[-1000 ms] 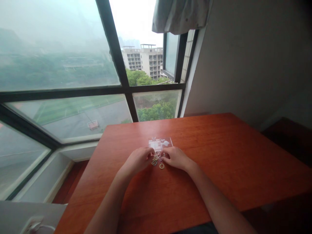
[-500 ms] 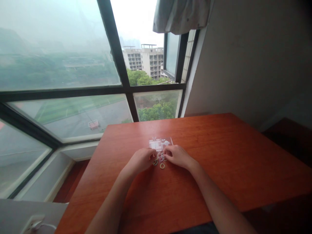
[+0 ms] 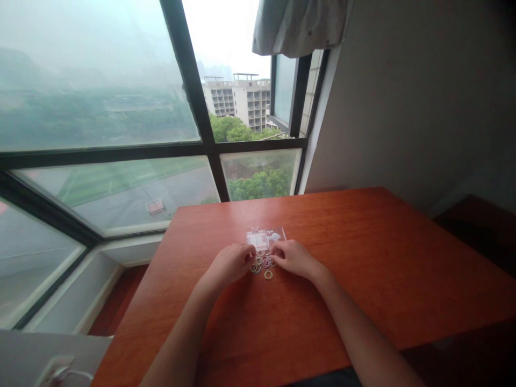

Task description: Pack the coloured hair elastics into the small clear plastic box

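Observation:
Several small pale and pink rings (image 3: 265, 259), which look like little hair ties, lie in a loose pile on the wooden table (image 3: 387, 269). One yellowish ring (image 3: 268, 275) sits apart on the near side. At the pile's left edge is my left hand (image 3: 236, 262), fingers curled together; its fingertips are partly hidden. My right hand (image 3: 293, 256) is at the right edge, thumb and forefinger pinched close beside the rings. Whether either hand holds a ring is too small to make out. Just beyond the pile lies a clear plastic packet or case (image 3: 258, 239) with white print.
Dark-framed windows (image 3: 209, 146) rise behind the table's far and left edges. A grey curtain (image 3: 300, 27) hangs above, and a plain wall (image 3: 387, 107) stands at the right. Low on the left is a wall socket with a white cable (image 3: 60, 371).
My left hand has shifted slightly left, away from the pile, so more rings show beside its fingertips. My right hand stays in nearly the same place.

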Demonstrator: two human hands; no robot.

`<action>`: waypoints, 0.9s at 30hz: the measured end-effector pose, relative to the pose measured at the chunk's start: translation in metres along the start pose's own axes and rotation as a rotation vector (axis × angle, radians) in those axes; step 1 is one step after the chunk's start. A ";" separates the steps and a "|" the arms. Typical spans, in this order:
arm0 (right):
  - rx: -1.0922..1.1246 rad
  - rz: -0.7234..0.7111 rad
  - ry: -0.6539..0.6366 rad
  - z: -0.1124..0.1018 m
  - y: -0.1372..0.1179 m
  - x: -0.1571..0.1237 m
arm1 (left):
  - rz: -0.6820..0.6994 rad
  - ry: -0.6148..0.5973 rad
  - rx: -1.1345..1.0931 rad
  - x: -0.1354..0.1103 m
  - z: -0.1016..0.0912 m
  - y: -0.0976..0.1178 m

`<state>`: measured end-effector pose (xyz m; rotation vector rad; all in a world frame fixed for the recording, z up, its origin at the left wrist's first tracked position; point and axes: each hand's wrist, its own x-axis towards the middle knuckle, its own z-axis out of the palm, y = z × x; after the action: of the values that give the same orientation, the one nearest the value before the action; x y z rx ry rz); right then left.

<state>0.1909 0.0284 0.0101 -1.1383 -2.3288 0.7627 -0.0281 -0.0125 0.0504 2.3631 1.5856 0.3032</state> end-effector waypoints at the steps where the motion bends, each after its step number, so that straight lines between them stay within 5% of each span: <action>1: 0.008 -0.003 0.003 0.000 0.000 0.000 | -0.002 0.010 -0.012 0.000 0.000 0.001; 16: 0.334 -0.018 0.078 0.003 -0.009 0.005 | 0.073 0.149 -0.300 0.008 0.013 0.007; 27: 0.238 -0.034 0.098 0.007 -0.005 0.005 | 0.043 0.187 -0.306 0.009 0.013 0.003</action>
<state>0.1811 0.0284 0.0083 -1.0062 -2.1061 0.9216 -0.0178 -0.0065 0.0395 2.1852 1.4452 0.7400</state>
